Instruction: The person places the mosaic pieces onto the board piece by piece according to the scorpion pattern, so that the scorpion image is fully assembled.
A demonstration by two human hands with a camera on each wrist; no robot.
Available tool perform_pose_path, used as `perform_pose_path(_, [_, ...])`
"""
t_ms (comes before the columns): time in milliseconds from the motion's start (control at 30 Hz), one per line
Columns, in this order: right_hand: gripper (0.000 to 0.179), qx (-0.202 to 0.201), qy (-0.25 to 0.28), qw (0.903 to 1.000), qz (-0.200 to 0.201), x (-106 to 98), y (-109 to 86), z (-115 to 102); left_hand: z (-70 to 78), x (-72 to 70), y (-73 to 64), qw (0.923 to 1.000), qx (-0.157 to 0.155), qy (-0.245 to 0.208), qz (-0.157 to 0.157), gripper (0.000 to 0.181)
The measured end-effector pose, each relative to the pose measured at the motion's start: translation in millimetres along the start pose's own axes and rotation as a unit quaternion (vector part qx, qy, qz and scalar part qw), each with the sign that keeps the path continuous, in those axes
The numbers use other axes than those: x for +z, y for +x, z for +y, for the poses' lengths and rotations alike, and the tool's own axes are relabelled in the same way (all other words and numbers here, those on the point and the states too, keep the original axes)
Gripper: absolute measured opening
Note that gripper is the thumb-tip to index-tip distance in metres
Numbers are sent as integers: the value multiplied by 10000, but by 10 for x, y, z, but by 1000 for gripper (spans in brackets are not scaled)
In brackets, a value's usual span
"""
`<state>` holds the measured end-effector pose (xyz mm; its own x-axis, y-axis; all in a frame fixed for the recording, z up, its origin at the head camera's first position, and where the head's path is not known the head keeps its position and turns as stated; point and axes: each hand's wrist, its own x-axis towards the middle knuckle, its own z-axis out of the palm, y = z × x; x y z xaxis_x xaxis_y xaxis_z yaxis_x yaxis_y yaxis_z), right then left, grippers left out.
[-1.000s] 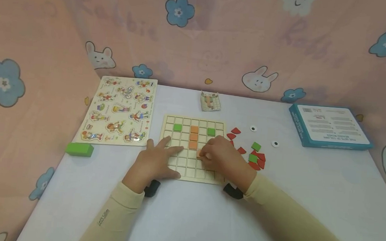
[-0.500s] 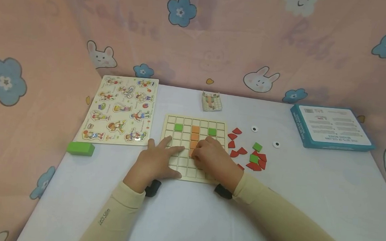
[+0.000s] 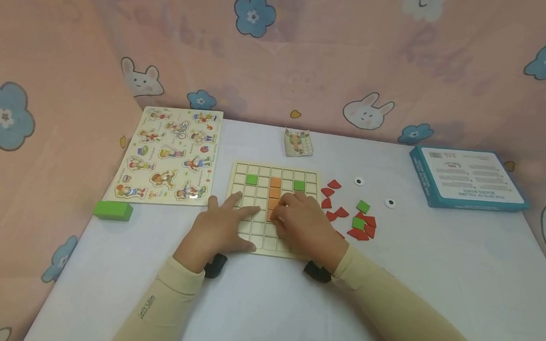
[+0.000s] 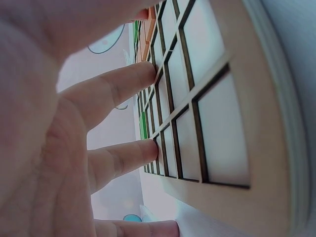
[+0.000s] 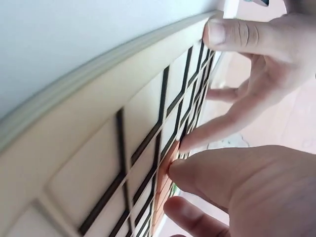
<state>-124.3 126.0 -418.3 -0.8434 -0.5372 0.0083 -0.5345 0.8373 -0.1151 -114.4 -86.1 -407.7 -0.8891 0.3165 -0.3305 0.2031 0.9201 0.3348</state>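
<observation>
Left hand (image 3: pixel 221 230) lies flat on the pale wooden grid board (image 3: pixel 254 243), fingers (image 4: pixel 118 89) straight and spread, tips resting on the frame ribs. It holds nothing; it pins the board to the white surface (image 3: pixel 263 307).

Right hand (image 3: pixel 304 225) sits over the board's middle, fingers (image 5: pixel 207 173) curled, tips pressing the small orange square tile (image 3: pixel 270 216) at the foot of the orange column (image 3: pixel 274 192). In the right wrist view the tile's edge (image 5: pixel 165 170) shows just under a fingertip, at the lip of a cell. Whether it is fully seated, I cannot tell.

Judged from this: seating goes best with the tile square to the ribs, then pushed straight down with one fingertip on its middle rather than a corner, which could tip it and jam it across a rib. The left hand's flat pressure looks useful, as the board would likely slide otherwise. Once down, the tile should sit level with the orange ones above it.

Around the board:
- two green square tiles (image 3: pixel 252 179) in the second row
- loose red and green pieces (image 3: pixel 361 224) to the right
- two small white eye discs (image 3: pixel 359 181)
- blue box (image 3: pixel 467 179) far right
- folded pattern card (image 3: pixel 298 142) beyond the board
- figure puzzle board (image 3: pixel 169 155) and green block (image 3: pixel 113 210) to the left
</observation>
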Motion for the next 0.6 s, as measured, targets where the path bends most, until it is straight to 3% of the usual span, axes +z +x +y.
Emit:
perform_pose_path(233, [18, 226, 549, 9982, 88, -82, -121, 274, 0, 8, -6, 10000, 28, -6, 45, 86])
perform_pose_path(467, [32, 1493, 457, 9875, -227, -251, -232, 892, -5, 4, -16, 10000, 50, -30, 59, 87])
perform_pose_path(600, [36, 1873, 607, 9800, -286, -284, -269, 1180, -9, 6, -15, 10000, 57, -24, 45, 87])
